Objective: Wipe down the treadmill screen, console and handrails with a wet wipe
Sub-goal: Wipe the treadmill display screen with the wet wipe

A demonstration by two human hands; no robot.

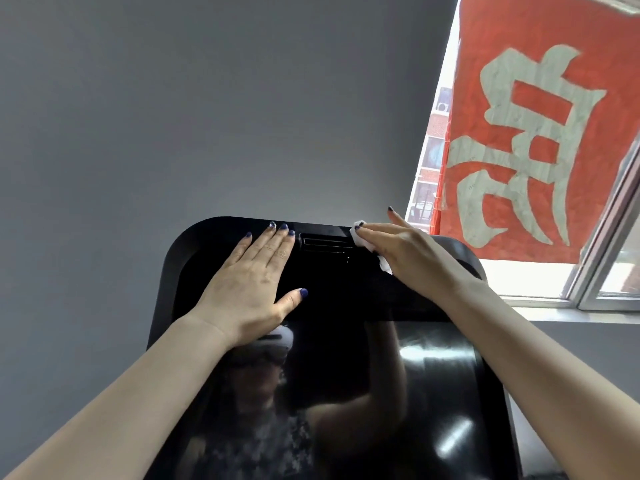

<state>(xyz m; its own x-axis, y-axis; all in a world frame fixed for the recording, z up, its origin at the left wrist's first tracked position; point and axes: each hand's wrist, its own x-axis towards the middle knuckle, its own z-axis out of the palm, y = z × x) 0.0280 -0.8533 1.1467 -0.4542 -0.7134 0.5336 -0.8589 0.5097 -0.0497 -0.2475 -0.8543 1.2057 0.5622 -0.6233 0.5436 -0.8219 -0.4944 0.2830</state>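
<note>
The black treadmill console (194, 244) fills the lower middle of the head view, with its glossy dark screen (433, 393) below. My left hand (249, 285) lies flat with straight fingers on the console's upper left part. My right hand (412, 251) presses a white wet wipe (360, 235) against the top right of the console, next to a narrow slot (325, 244). Most of the wipe is hidden under the fingers; a bit shows below the palm. The handrails are out of view.
A grey wall (207, 98) stands behind the console. At the right a window (595, 285) carries a red banner (540, 133) with a large white character. The screen reflects a person wearing a headset.
</note>
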